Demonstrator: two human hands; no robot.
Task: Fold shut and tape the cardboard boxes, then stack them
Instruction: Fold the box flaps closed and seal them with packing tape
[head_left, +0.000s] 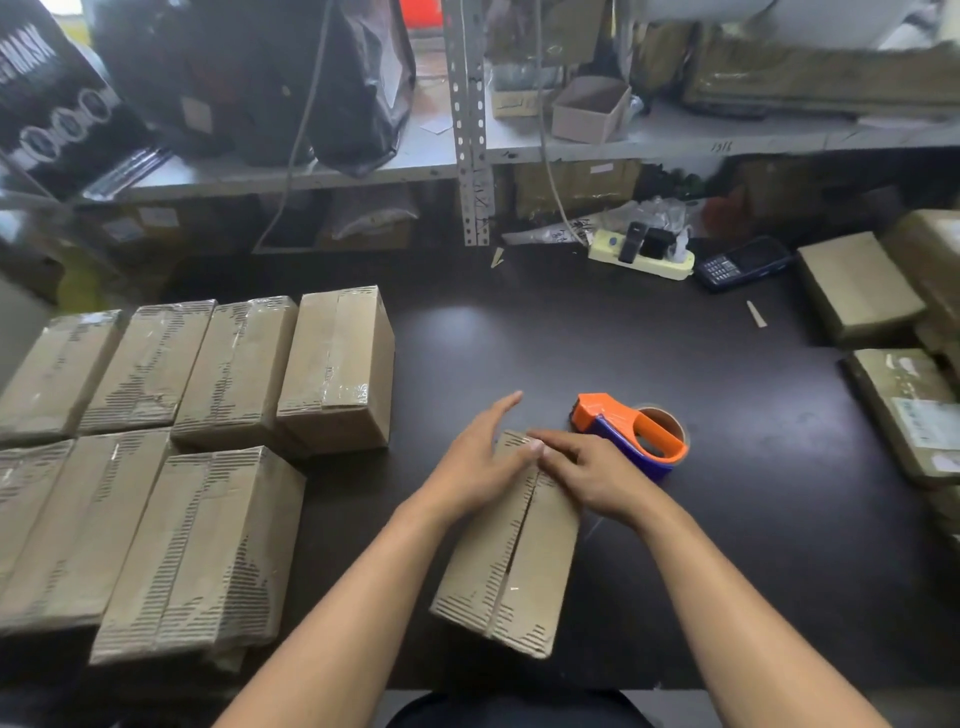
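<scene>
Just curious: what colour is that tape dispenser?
Orange with a blue body, clearest in the head view.

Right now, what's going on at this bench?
A person is pressing both hands, left hand and right hand, flat on the far end of an untaped box, holding its flaps shut. The tape dispenser lies untouched just beyond the right hand. Taped boxes sit in rows on the left of the dark table.
</scene>
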